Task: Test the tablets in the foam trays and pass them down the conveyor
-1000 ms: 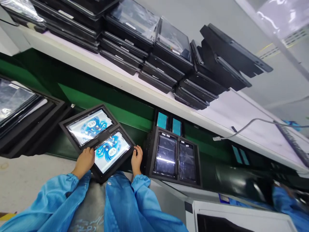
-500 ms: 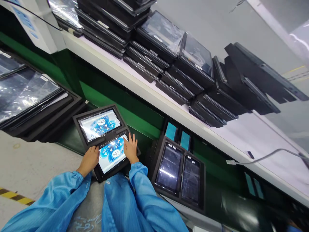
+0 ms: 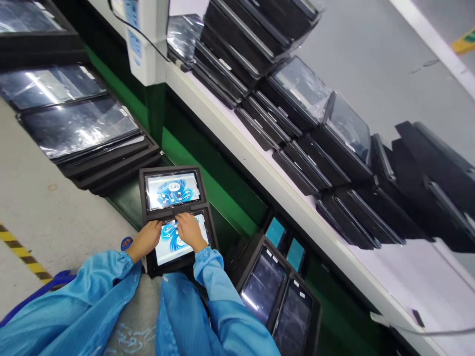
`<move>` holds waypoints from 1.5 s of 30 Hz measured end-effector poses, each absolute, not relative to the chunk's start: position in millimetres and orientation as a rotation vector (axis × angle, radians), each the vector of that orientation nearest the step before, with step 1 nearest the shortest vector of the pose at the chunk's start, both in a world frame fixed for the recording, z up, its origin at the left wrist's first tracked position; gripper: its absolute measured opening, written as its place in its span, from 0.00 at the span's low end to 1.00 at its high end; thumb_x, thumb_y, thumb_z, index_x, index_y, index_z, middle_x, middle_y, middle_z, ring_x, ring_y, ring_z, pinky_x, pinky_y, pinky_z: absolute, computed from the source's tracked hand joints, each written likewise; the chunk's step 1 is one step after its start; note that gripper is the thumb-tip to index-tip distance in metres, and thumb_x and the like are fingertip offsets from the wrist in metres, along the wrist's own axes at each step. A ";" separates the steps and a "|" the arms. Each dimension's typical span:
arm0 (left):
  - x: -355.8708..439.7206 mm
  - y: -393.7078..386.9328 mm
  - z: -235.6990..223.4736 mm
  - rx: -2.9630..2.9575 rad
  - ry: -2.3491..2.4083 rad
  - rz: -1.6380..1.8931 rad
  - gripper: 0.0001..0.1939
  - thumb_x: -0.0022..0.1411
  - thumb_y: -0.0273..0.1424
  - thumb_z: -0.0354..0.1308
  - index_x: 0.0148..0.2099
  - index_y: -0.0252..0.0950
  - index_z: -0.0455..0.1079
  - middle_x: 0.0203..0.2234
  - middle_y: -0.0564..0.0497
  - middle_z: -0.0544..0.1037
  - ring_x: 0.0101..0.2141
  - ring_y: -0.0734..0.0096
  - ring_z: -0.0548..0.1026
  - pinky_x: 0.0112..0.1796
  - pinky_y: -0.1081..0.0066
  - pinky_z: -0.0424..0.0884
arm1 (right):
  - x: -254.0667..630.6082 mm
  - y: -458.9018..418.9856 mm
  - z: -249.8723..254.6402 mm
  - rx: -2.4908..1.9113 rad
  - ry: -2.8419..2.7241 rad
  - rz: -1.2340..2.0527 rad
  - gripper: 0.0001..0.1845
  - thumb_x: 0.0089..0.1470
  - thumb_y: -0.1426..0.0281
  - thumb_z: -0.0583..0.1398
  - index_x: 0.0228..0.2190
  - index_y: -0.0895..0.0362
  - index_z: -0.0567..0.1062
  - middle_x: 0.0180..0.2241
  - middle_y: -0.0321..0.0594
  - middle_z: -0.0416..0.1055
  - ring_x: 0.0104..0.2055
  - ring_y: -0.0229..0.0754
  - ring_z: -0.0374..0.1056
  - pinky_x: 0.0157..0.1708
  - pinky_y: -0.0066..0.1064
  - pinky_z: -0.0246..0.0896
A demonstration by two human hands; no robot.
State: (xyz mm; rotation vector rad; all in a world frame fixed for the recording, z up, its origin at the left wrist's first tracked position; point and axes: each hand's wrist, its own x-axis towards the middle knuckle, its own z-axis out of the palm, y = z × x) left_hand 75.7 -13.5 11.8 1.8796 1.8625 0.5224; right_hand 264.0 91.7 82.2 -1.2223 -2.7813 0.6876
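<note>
A dark foam tray [image 3: 210,222] holds two lit tablets in front of my body. The far tablet [image 3: 173,189] shows a blue swirl wallpaper and the time 3:45. The near tablet [image 3: 168,253] has the same wallpaper turned upside down, partly covered by my hands. My left hand [image 3: 146,240] is closed at its far left corner, fingers bent over the edge. Beside it, my right hand [image 3: 192,231] reaches across the screen, its bent fingertips at the far long edge near the tray's divider. Both sets of fingertips are partly hidden.
Stacked trays of film-covered tablets [image 3: 81,126] stand at the left. Another tray with two dark tablets [image 3: 265,284] lies at the right, near two teal-screened devices [image 3: 275,231]. Black tablet stacks [image 3: 297,168] line the white shelf [image 3: 237,158]. A blue curved object [image 3: 55,282] is on the floor side.
My right hand has moved left from the near tablet's right part to its far edge, its spread fingers now bent. The view has shifted and turned slightly.
</note>
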 end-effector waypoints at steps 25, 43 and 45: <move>29.0 -16.5 22.7 1.576 2.160 0.966 0.24 0.69 0.38 0.58 0.64 0.37 0.63 0.64 0.41 0.63 0.65 0.47 0.60 0.63 0.39 0.61 | 221.2 117.4 105.7 -1.363 -3.138 0.651 0.17 0.65 0.62 0.62 0.51 0.57 0.74 0.51 0.44 0.73 0.50 0.46 0.73 0.50 0.46 0.72; 34.9 -29.2 36.2 1.494 2.026 0.979 0.24 0.70 0.41 0.56 0.63 0.37 0.64 0.65 0.41 0.62 0.66 0.47 0.59 0.64 0.40 0.58 | 261.7 88.0 160.2 -1.258 -2.950 0.921 0.13 0.68 0.71 0.54 0.41 0.56 0.79 0.47 0.45 0.76 0.56 0.48 0.68 0.62 0.50 0.56; 33.4 -32.8 34.5 1.491 2.030 0.985 0.24 0.70 0.41 0.56 0.62 0.37 0.64 0.65 0.41 0.62 0.66 0.47 0.59 0.63 0.40 0.59 | 262.6 87.3 160.8 -1.262 -2.949 0.920 0.10 0.68 0.70 0.56 0.40 0.57 0.78 0.45 0.42 0.76 0.51 0.46 0.71 0.60 0.49 0.59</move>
